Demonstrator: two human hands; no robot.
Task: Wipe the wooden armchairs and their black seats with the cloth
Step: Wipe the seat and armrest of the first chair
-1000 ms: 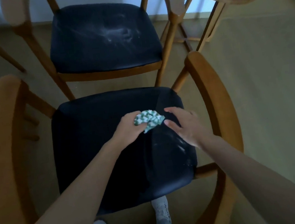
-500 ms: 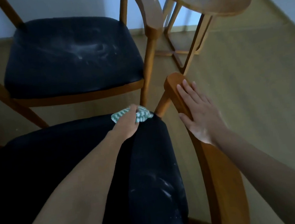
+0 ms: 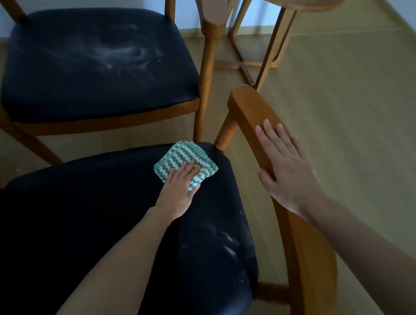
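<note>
Cloth, soft and light, likely bunches unless pressed flat mid-panel; left hand presses it with straight fingers onto the seat, right hand rests flat on the armrest.

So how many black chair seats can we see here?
2. The near seat lies under the cloth and left hand; the far seat, streaked with white dust, stands beyond it. Others may be out of frame.

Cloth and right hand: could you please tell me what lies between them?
In the head view, between cloth and right hand lie the seat's bare corner and a strip of floor; the hand rests on the armrest.
</note>
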